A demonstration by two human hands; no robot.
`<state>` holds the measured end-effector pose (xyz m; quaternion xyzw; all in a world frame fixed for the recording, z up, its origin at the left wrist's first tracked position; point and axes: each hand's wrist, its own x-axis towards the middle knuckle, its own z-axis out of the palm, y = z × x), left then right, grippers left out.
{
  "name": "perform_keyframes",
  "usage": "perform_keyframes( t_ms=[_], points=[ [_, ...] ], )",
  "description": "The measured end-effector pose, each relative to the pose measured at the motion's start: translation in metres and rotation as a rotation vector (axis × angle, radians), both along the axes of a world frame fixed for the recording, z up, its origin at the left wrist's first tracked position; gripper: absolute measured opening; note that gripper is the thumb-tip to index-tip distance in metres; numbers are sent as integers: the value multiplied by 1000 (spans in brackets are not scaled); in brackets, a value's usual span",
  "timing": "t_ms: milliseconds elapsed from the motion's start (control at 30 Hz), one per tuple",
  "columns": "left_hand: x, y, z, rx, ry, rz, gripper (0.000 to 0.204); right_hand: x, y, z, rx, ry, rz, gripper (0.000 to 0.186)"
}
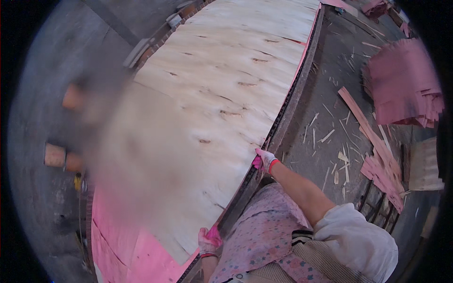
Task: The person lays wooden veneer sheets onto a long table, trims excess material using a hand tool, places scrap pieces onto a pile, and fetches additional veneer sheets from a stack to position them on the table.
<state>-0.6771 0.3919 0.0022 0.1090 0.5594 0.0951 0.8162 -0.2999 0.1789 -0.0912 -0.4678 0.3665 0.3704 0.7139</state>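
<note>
A pale wood veneer sheet (226,85) with brown knots and small splits lies over a pink-coated sheet (127,250), which shows at the lower left and as a thin strip along the right side. Both my hands wear white gloves with pink palms and red cuffs. At the right edge of the veneer, my right hand (265,160) is closed on the rim, its fingertips partly hidden. Lower down, by the near corner, my left hand (207,241) has its fingers curled at the same edge.
A dark rail (288,108) runs along the stack's right side, close against my apron. Wood scraps (325,137) and pink strips (373,146) litter the floor. A pink sheet pile (403,85) stands at right, orange-brown cylinders (55,155) at left. A blur covers the left middle.
</note>
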Motion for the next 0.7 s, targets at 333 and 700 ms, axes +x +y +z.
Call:
perform_keyframes(
  t_ms=[333,700],
  points=[
    [-8,9,-27,198,85,-556,34,-78,-117,-1,-144,-114,36,21],
    [141,-20,-80,1164,97,-1171,49,-318,-368,-86,-603,184,0,29]
  ],
)
